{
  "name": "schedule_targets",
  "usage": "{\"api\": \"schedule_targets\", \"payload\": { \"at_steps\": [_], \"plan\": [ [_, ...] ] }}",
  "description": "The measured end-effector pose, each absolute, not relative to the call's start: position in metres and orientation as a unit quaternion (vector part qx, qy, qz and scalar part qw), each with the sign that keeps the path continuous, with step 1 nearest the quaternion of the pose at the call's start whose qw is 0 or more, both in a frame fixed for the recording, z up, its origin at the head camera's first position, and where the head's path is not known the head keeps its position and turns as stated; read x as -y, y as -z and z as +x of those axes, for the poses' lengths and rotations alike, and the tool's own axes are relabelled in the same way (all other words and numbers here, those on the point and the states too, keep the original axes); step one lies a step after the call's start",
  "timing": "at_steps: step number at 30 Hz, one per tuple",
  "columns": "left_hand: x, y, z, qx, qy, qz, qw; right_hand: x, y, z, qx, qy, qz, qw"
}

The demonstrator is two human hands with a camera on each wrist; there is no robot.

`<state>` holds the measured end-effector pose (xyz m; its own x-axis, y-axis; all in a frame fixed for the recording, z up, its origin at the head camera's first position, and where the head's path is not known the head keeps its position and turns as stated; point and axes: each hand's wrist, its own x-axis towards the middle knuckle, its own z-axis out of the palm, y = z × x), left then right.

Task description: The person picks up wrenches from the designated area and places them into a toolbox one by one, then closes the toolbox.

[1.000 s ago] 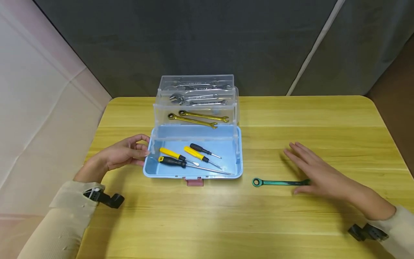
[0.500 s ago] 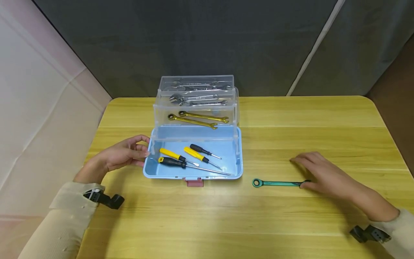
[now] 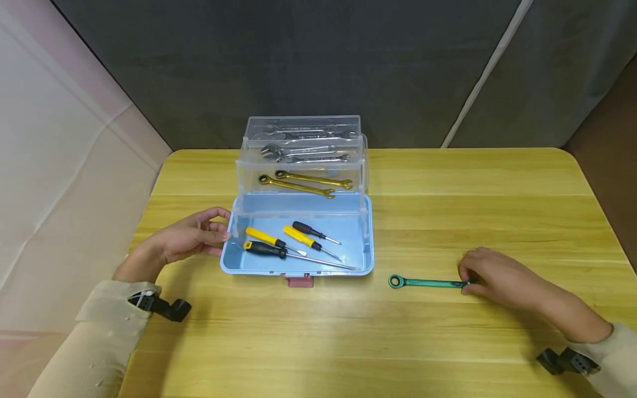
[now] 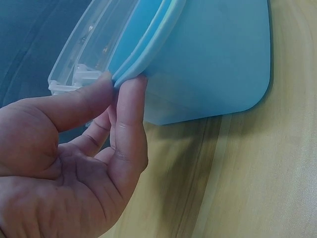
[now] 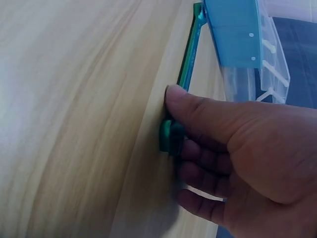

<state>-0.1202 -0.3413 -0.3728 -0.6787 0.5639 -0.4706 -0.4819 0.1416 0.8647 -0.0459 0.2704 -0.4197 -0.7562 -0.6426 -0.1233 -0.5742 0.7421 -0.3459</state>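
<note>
A green ratchet wrench (image 3: 432, 283) lies on the table to the right of the blue toolbox (image 3: 298, 272), its ring end towards the box. My right hand (image 3: 502, 279) pinches its open end between thumb and fingers; in the right wrist view the thumb (image 5: 185, 101) lies over the shank near the green jaw end. At the toolbox's left side my left hand (image 3: 191, 237) pinches the rim between thumb and finger, which the left wrist view shows closely at the blue rim (image 4: 148, 54).
Inside the toolbox lie several screwdrivers, among them a long black one (image 3: 266, 249) and a yellow one (image 3: 264, 236). Clear raised trays (image 3: 301, 166) behind hold two gold wrenches (image 3: 303, 188) and several silver wrenches (image 3: 308, 150). A dark curtain (image 3: 298, 66) hangs behind the table.
My right hand has come down onto the green wrench's right end, and its spread fingers have curled in to pinch it. My left hand stays at the toolbox rim.
</note>
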Motion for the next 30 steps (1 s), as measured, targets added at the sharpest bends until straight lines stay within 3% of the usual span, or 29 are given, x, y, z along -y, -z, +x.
{"api": "schedule_targets", "payload": {
  "at_steps": [5,13,25,30],
  "plan": [
    [0.341,0.373,-0.12,-0.643,-0.654,0.031,0.398,-0.273,0.418,-0.047,-0.919,0.16,-0.336,0.135],
    [0.342,0.373,-0.119,-0.636,-0.659,0.034,0.401,-0.281,0.418,-0.048,-0.884,0.308,-0.301,0.182],
    [0.342,0.373,-0.12,-0.641,-0.655,0.033,0.399,-0.29,0.422,-0.05,-0.817,0.47,-0.266,0.202],
    [0.342,0.372,-0.12,-0.644,-0.652,0.031,0.4,-0.288,0.427,-0.049,-0.816,0.495,-0.239,0.178]
  ]
}}
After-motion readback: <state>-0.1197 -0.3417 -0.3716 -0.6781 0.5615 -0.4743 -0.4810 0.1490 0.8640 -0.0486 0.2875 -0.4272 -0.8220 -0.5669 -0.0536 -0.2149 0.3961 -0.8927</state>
